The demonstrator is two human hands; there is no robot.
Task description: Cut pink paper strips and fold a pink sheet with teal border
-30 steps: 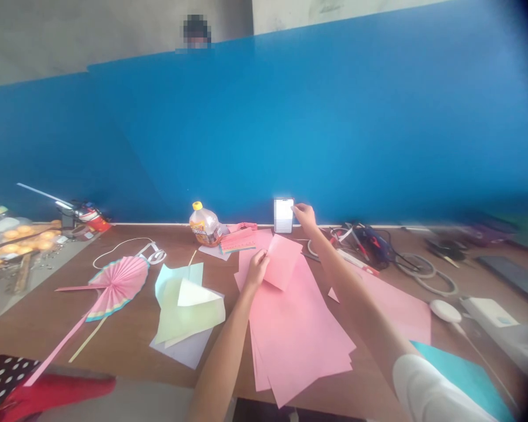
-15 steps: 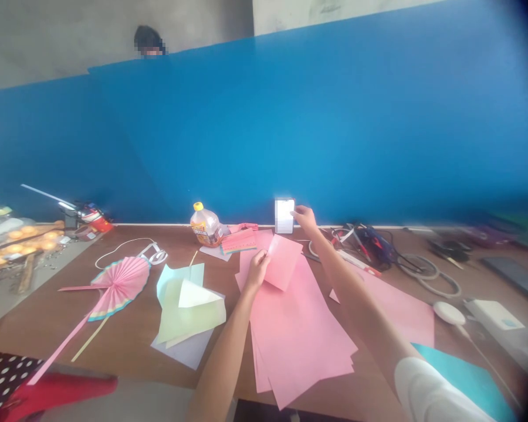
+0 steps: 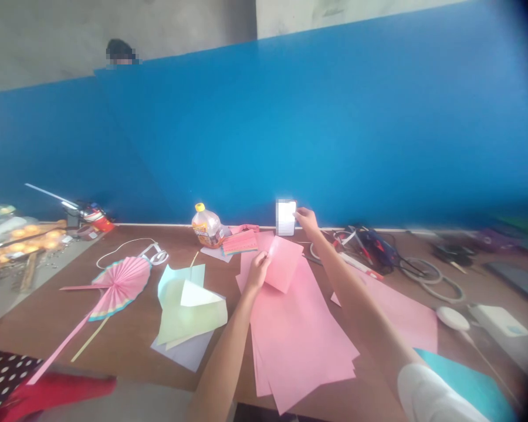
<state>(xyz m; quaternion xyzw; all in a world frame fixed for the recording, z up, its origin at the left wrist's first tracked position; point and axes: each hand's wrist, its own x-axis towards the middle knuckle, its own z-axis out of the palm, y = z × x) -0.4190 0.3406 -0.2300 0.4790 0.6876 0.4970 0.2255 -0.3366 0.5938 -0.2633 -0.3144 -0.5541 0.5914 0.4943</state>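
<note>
A squarish piece of pink paper (image 3: 285, 265) is tilted up above the table, its left edge pinched in my left hand (image 3: 259, 269). Beneath it, larger pink sheets (image 3: 301, 334) lie fanned in a loose pile. Reaching forward, my right hand (image 3: 307, 220) is closed, with its fingertips at the right edge of a phone (image 3: 286, 218). The phone stands upright at the back of the table with its screen lit and washed out.
A pleated pink paper fan (image 3: 125, 287) lies left, beside pale green paper (image 3: 189, 319). A bottle with a yellow cap (image 3: 206, 227) stands behind. Cables (image 3: 431, 278), a white round device (image 3: 452, 318) and teal paper (image 3: 466, 381) lie right. A blue partition (image 3: 290, 129) borders the back; a person's head (image 3: 121, 51) shows above.
The view has shifted slightly. The head behind the partition has moved left. Both my hands stay nearly where they were, at the pink paper and the phone.
</note>
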